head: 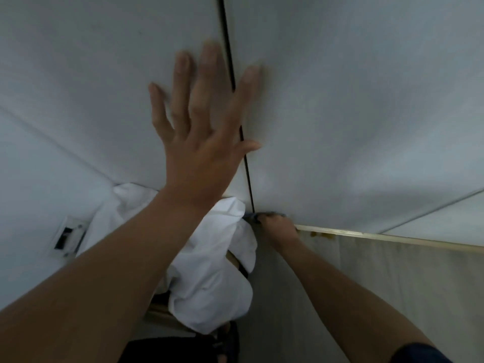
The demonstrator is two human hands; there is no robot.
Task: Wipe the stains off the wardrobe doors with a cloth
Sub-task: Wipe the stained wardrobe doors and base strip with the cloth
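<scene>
1. The white wardrobe doors (353,100) fill most of the view. A thin dark gap (227,48) runs down between the left door and the right one.
2. A bundle of white fabric (217,284) lies crumpled below the left door, partly behind the left forearm.
3. The left hand (201,142) is wide open and holds nothing. Its fingers are spread flat against the doors, with the forefinger and thumb lying across the gap onto the right door.
4. The right hand (277,229) is low down at the bottom edge of the right door, just beside the foot of the gap, with its fingers curled round the cloth.
5. A pale wooden strip (392,238) runs right from that hand along the door's lower edge.
6. A wall socket (66,237) sits on the left wall.
7. The cloth (250,217) is blue-grey and only a small part shows, bunched at the right fingertips and pressed to the door's bottom corner.
</scene>
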